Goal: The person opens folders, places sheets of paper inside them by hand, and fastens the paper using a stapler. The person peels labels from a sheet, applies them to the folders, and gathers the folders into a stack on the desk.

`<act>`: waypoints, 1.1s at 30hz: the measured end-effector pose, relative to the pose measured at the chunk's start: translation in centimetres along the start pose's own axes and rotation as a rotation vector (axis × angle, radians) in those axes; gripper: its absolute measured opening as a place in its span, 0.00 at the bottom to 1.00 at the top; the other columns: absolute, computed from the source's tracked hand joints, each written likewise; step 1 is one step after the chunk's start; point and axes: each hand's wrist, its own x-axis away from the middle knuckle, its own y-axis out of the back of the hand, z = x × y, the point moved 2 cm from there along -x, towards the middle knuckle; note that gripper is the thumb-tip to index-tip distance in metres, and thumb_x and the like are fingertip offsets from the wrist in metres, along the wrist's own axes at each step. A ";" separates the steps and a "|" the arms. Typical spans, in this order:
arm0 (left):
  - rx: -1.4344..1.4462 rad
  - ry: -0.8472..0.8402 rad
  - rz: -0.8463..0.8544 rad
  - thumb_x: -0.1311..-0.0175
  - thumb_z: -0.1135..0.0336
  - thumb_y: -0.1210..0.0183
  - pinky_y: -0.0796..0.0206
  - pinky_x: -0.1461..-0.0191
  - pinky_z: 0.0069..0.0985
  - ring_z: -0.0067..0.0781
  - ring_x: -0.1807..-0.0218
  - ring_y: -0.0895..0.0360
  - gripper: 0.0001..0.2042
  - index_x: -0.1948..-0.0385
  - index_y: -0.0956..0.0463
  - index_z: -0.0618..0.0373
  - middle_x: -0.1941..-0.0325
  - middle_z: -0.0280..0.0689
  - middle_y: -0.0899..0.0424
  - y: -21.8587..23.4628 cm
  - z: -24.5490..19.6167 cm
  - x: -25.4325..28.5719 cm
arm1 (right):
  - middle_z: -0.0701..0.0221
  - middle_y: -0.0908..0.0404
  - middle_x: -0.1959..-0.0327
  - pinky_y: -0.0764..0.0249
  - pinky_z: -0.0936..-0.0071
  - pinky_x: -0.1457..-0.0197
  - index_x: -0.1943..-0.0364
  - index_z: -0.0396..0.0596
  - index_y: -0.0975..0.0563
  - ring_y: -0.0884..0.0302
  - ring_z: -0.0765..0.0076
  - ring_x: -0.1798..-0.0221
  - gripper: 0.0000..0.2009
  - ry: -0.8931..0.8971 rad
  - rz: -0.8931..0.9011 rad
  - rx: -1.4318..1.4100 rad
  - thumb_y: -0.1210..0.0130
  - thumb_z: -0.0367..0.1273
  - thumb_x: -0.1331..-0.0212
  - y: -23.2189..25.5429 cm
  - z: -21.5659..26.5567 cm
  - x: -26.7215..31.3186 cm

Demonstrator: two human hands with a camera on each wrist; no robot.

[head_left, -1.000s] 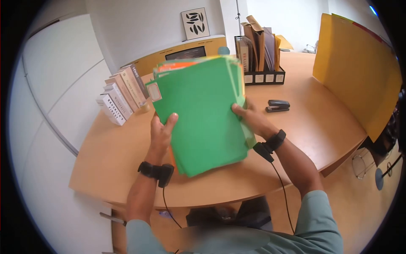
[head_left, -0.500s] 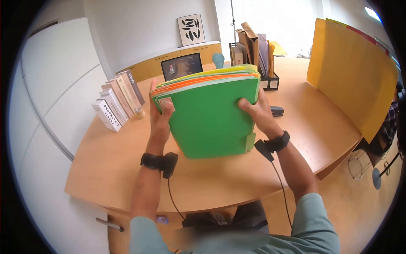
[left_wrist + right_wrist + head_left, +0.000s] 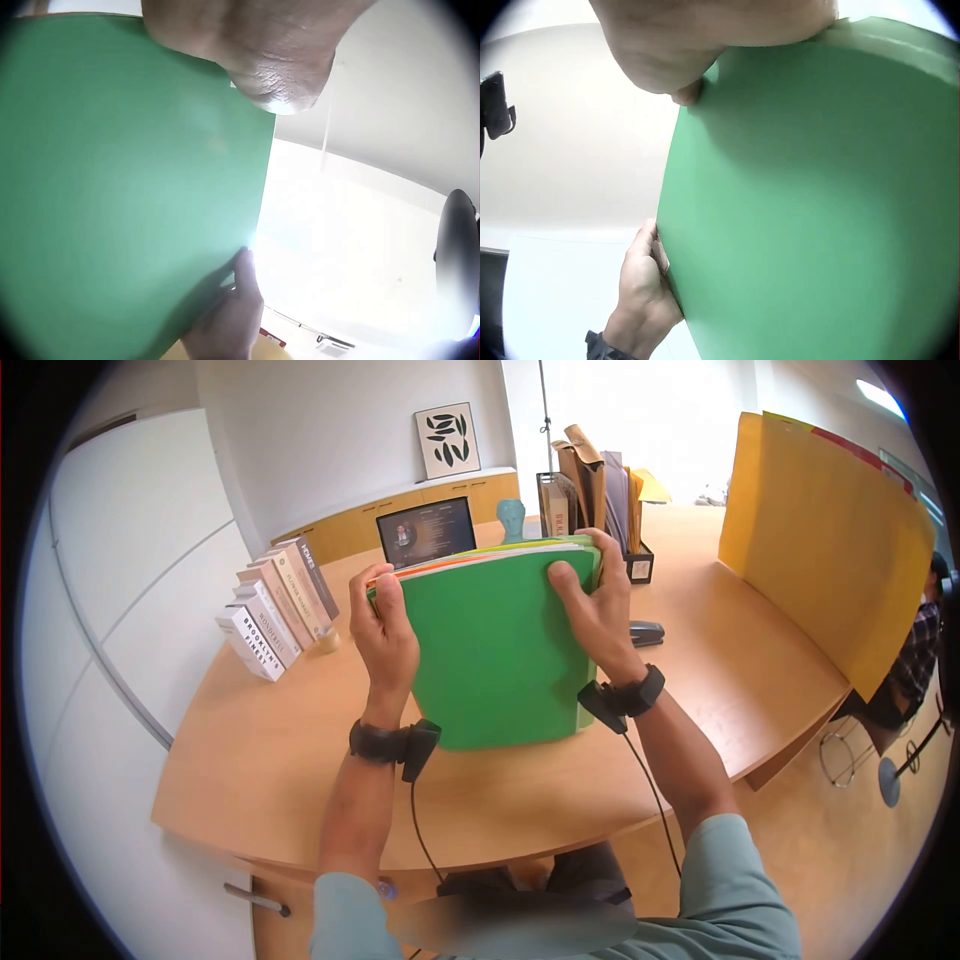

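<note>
A stack of file folders (image 3: pixel 495 650), green in front with orange, white and yellow edges along the top, stands nearly upright, its bottom edge close over the desk. My left hand (image 3: pixel 388 630) grips its upper left corner, thumb on the green face. At the upper right, my right hand (image 3: pixel 600 605) holds the side edge with the thumb in front and the fingers mostly hidden behind. The green folder (image 3: pixel 135 180) fills much of the left wrist view. In the right wrist view, the left hand (image 3: pixel 643 289) lies along the far edge.
A row of books (image 3: pixel 280 605) stands on the desk (image 3: pixel 260 760) at left, beside a small jar (image 3: pixel 328 640). A laptop (image 3: pixel 427 530) is behind the stack. To the right are a stapler (image 3: pixel 648 633), a black file organizer (image 3: pixel 640 565) and a tall yellow panel (image 3: pixel 825 550).
The stack has tipped from leaning back to nearly upright, and its folder edges look more even. Both hands have shifted up toward its top corners.
</note>
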 end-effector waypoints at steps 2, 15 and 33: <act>-0.062 -0.010 -0.004 0.21 0.58 0.52 0.34 0.50 0.21 0.22 0.54 0.28 0.17 0.44 0.30 0.63 0.49 0.37 0.23 0.0 -0.8 -0.4 | 0.62 0.20 0.54 0.25 0.69 0.47 0.41 0.37 0.32 0.22 0.68 0.52 0.28 0.038 -0.008 -0.044 0.35 0.41 0.37 -0.2 0.0 -0.5; -0.029 0.341 0.487 0.25 0.49 0.47 0.37 0.34 0.31 0.34 0.41 0.28 0.29 0.35 0.37 0.67 0.42 0.42 0.25 2.8 6.9 8.6 | 0.56 0.21 0.47 0.25 0.64 0.43 0.41 0.34 0.30 0.22 0.64 0.46 0.26 -0.228 0.300 0.020 0.38 0.38 0.37 1.0 -6.9 6.9; -0.431 0.969 1.261 0.27 0.34 0.59 0.28 0.83 0.22 0.28 0.86 0.21 0.38 0.72 0.21 0.68 0.84 0.39 0.20 6.1 6.9 10.8 | 0.50 0.16 0.63 0.23 0.52 0.53 0.64 0.38 0.19 0.17 0.42 0.58 0.25 -0.580 1.077 0.935 0.40 0.52 0.40 4.9 -11.9 7.6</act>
